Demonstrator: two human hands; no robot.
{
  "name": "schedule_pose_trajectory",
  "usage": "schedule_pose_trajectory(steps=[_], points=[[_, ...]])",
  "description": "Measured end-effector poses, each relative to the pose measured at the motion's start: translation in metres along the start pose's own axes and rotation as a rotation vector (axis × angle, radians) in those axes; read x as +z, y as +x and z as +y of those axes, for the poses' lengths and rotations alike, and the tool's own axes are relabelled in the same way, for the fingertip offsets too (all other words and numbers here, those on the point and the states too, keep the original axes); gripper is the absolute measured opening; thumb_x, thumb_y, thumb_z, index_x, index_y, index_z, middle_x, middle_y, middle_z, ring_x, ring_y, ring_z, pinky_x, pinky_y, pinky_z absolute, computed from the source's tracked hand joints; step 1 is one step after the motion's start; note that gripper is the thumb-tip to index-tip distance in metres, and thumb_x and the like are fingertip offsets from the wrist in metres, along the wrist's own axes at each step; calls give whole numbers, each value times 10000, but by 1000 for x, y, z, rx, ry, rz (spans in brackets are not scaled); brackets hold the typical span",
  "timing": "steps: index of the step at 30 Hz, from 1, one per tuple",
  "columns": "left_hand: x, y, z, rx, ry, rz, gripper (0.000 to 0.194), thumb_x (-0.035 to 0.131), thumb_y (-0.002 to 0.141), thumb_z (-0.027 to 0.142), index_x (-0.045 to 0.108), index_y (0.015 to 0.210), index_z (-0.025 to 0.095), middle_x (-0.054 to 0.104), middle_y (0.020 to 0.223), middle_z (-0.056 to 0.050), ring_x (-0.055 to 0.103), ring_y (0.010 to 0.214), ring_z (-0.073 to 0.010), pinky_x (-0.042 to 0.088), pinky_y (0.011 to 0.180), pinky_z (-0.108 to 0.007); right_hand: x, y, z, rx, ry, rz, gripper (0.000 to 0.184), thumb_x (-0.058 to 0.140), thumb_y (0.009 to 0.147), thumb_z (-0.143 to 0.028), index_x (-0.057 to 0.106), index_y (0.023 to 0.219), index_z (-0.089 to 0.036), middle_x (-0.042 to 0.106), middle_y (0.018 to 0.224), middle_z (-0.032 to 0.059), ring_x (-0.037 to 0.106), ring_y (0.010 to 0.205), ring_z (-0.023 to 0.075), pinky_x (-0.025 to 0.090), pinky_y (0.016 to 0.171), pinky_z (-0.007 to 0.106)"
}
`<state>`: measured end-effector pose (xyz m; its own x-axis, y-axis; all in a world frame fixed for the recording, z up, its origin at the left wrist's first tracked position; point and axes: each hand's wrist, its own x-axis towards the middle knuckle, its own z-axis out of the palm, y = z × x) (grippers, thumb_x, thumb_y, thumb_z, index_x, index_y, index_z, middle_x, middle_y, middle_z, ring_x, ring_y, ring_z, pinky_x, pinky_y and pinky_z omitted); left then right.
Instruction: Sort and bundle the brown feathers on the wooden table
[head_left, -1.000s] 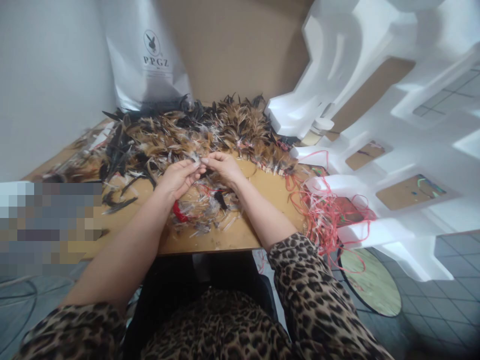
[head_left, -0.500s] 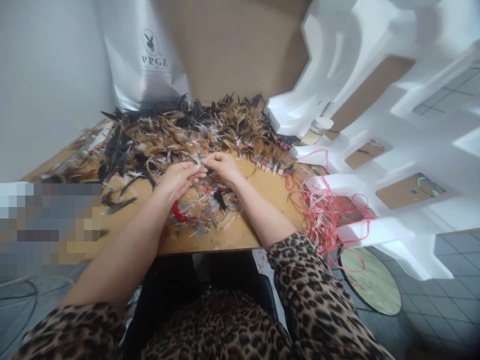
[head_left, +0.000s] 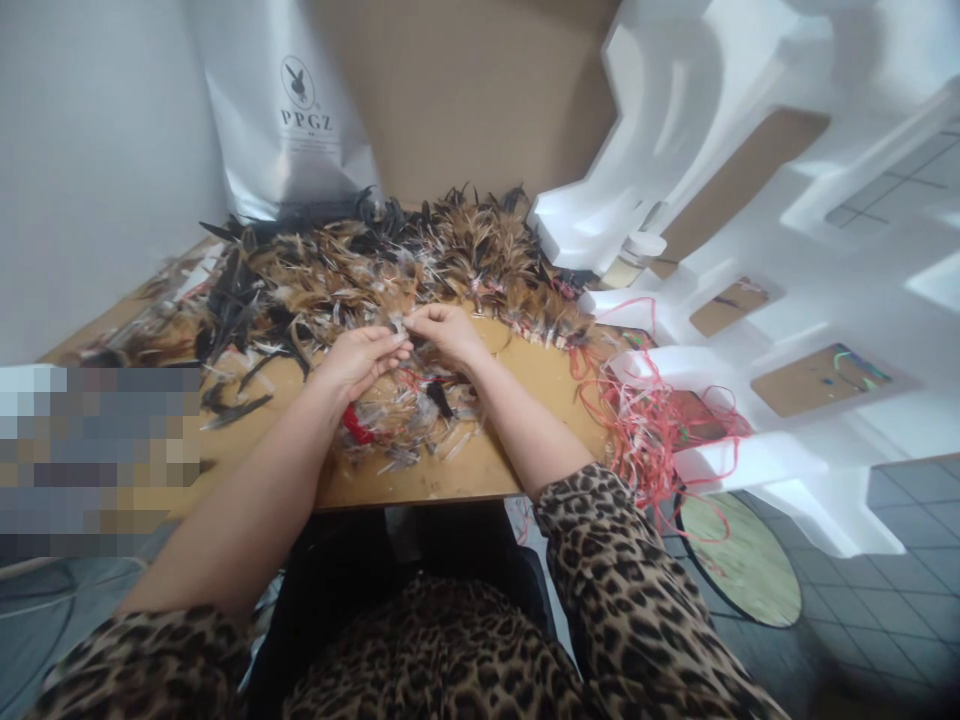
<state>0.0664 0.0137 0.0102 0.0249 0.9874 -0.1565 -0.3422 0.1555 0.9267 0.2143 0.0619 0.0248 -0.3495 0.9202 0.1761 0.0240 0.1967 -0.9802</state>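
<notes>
My left hand [head_left: 361, 358] is closed, thumb and fingertips pinching the pale lower end of some feathers [head_left: 396, 308] above the table. From the other side my right hand [head_left: 444, 330] meets it, thumb and index finger pinched at the same pale end. The fingers partly hide what is held there. Behind both hands lies a broad heap of brown and black feathers [head_left: 315, 265]. Under my wrists are loose feather scraps and clear quill bits [head_left: 409, 425], with a red piece [head_left: 356, 425] among them.
A tangle of pink-red string [head_left: 652, 430] hangs at the table's right edge, against white foam packing [head_left: 750, 380]. A white-capped jar [head_left: 637, 258] stands by the foam. A silvery bag [head_left: 292, 110] rises behind the heap. A round stool seat [head_left: 742, 560] is below right.
Both hands stay together in nearly the same place. The left fingertips have shifted very slightly at the held feathers; the surrounding things have not moved.
</notes>
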Motion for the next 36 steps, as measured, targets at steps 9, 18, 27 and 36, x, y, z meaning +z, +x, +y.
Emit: schedule_pose_trajectory(steps=[9, 18, 27, 36], points=[[-5, 4, -2, 25, 0, 2, 79, 680, 684, 149, 645, 720, 88, 697, 774, -96, 627, 578, -74, 455, 493, -127, -82, 11, 11, 63, -829, 162, 160, 580, 669, -256, 633, 597, -123, 563, 565, 13, 477, 553, 101, 362, 571, 228], [-6, 4, -1, 22, 23, 5, 92, 684, 682, 174, 636, 712, 100, 703, 832, -103, 618, 562, -65, 444, 471, -124, -63, 10, 25, 22, -1145, 28, 212, 586, 682, -205, 701, 860, -213, 681, 907, 71, 590, 824, 187, 419, 736, 277], [-6, 3, 0, 32, -40, -2, 98, 693, 666, 156, 632, 708, 92, 689, 747, -76, 607, 551, -66, 441, 455, -126, -63, 13, 12, 85, -372, 226, 241, 613, 674, -339, 667, 713, -107, 580, 578, -11, 457, 528, 72, 378, 577, 211], [-5, 2, 3, 20, -60, 22, 96, 681, 684, 139, 594, 690, 99, 685, 737, -70, 611, 560, -68, 430, 457, -127, -52, 10, 5, 188, -1, 87, 178, 680, 623, -275, 586, 657, -127, 556, 499, -39, 456, 433, 44, 309, 433, 164]])
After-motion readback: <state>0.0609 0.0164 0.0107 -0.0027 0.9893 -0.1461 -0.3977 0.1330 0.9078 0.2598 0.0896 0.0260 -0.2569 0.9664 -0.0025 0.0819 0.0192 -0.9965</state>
